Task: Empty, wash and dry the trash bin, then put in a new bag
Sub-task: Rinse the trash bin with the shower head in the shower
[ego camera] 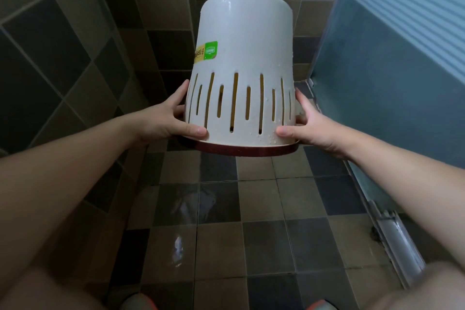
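Note:
The white trash bin (245, 58) is held upside down in mid-air over the shower floor, its closed bottom pointing up and away from me. It has vertical slots near its mouth, a dark red rim at the bottom edge, a green and yellow sticker, and water drops on its side. My left hand (171, 118) grips the rim on the left, thumb on the front wall. My right hand (309, 121) grips the rim on the right in the same way.
Wet brown and dark checkered floor tiles (226, 209) lie below the bin. Tiled walls (63, 45) stand at the left and back. A frosted glass shower door (390, 70) with a metal floor track (392, 234) runs along the right. A hose hangs behind the bin.

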